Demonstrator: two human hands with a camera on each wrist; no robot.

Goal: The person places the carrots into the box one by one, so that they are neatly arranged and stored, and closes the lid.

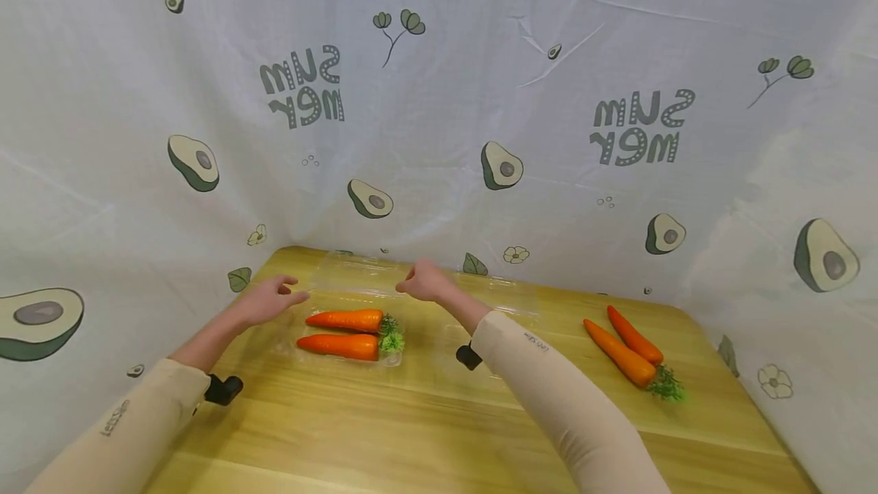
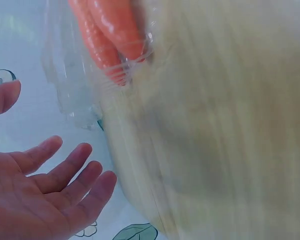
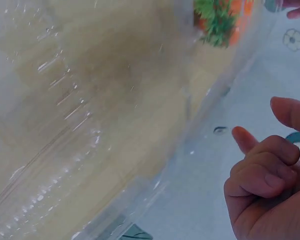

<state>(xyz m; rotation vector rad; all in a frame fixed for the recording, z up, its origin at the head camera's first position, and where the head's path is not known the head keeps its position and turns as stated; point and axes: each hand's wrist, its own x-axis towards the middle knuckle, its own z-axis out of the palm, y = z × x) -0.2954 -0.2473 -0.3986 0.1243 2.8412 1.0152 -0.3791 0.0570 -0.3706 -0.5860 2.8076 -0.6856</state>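
Observation:
Two orange carrots with green tops, an upper carrot (image 1: 346, 319) and a lower carrot (image 1: 339, 346), lie side by side in a clear plastic box (image 1: 392, 361), its lid (image 1: 353, 271) folded back. Left of that box my left hand (image 1: 266, 302) hovers with fingers spread; the left wrist view shows nothing in the hand (image 2: 50, 197). My right hand (image 1: 427, 282) is above the back of the table, between that box and a second clear box (image 1: 504, 296). In the right wrist view its fingers (image 3: 262, 172) curl loosely, thumb and index apart, holding nothing.
On the table's right side lie two more carrots, a front carrot (image 1: 620, 355) and a back carrot (image 1: 634, 336), outside the boxes. The wooden table (image 1: 384, 433) meets a white printed cloth (image 1: 439, 113) at the back and sides.

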